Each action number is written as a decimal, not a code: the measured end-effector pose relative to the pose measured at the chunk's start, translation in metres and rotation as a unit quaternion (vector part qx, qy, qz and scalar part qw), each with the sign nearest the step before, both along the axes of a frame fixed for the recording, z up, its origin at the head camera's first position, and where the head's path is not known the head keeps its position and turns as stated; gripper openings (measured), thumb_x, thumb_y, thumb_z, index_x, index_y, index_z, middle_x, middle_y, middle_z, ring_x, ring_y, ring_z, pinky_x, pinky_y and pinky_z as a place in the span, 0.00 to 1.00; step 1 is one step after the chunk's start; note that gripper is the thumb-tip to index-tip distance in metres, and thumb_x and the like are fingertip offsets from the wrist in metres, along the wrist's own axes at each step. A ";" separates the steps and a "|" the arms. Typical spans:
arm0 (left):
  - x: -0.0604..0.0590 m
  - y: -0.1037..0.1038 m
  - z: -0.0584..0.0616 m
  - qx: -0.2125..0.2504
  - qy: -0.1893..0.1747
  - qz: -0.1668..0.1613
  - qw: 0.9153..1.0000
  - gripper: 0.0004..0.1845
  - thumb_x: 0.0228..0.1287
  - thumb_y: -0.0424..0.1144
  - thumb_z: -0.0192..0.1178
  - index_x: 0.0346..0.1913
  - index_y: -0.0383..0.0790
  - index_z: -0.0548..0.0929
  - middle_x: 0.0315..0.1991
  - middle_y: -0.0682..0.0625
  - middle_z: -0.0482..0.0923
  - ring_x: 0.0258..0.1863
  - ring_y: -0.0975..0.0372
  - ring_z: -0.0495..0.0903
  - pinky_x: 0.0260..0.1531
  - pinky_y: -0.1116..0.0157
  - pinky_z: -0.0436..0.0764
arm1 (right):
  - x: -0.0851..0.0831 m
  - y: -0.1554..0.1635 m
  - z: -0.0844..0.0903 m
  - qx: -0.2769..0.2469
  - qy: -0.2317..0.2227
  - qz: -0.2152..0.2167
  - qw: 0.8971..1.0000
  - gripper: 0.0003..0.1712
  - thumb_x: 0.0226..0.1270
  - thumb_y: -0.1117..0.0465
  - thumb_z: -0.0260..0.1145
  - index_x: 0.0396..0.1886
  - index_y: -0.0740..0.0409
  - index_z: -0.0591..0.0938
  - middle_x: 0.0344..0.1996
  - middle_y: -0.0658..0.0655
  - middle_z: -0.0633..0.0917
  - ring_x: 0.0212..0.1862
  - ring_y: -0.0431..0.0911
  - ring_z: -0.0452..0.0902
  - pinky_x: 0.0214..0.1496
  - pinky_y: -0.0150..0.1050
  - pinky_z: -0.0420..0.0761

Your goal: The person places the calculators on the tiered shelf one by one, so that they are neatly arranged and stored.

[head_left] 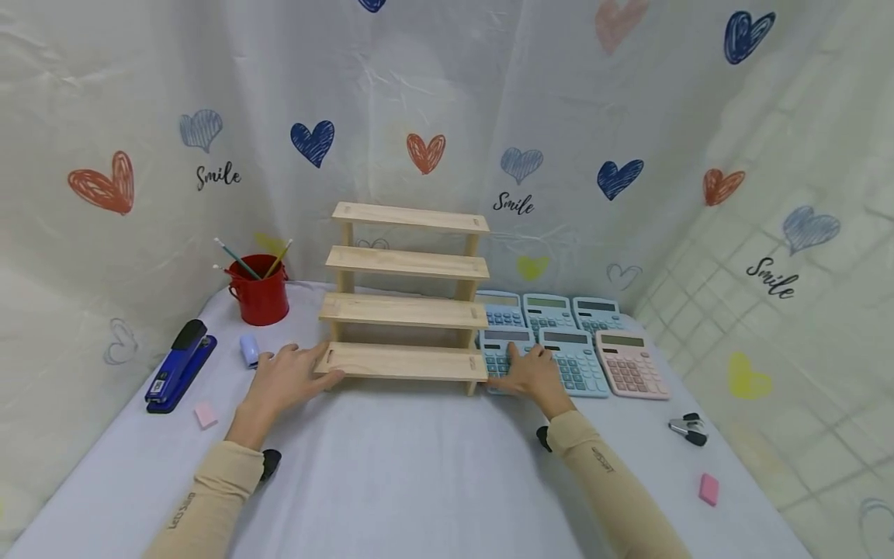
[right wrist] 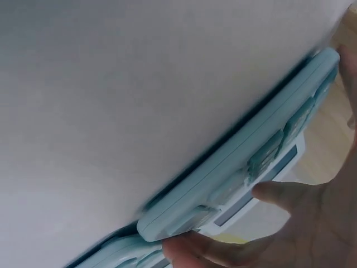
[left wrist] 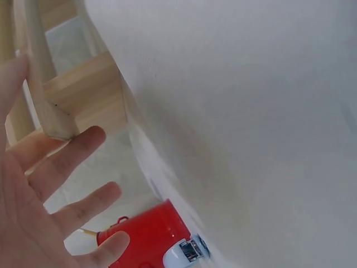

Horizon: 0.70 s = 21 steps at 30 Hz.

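Head view: wooden tiered rack [head_left: 407, 310] stood mid-bench, four steps, all bare.
Left hand [head_left: 282, 380]: fingers spread flat, laid against the rack's lower left end; nothing is clasped.
Right hand [head_left: 532, 373]: laid on the nearest blue calculator [head_left: 504, 355], just beside the rack's right foot; in the right wrist view the fingers are seen curled under its edge, grip closing on it.
Step judged: calculator being taken up; a lift is called for.
Surroundings: pink calculator [head_left: 631, 365], red cup [head_left: 261, 293], blue stapler [head_left: 178, 366].
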State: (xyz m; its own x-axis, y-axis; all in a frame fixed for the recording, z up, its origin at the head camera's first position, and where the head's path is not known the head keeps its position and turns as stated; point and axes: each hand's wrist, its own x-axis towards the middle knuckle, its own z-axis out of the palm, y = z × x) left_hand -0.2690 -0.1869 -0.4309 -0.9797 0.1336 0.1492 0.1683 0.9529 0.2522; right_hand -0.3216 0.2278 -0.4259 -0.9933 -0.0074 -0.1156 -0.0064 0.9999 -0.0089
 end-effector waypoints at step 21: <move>-0.002 -0.003 0.001 0.100 -0.106 -0.018 0.989 0.47 0.67 0.65 0.57 0.79 0.41 0.58 0.61 0.28 0.76 0.36 0.53 0.76 0.41 0.51 0.77 | 0.001 0.021 0.030 -0.108 0.020 -0.040 0.993 0.64 0.60 0.20 0.51 0.82 0.59 0.49 0.69 0.91 0.49 0.70 0.85 0.49 0.64 0.74 0.65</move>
State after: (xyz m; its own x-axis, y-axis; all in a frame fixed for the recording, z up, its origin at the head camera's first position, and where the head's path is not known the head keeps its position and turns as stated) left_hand -0.2713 -0.1894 -0.4299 -0.9871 0.1573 -0.0312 0.1246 0.8747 0.4683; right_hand -0.3207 0.2483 -0.3959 -0.9954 0.0508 -0.0808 0.0679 0.9719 -0.2253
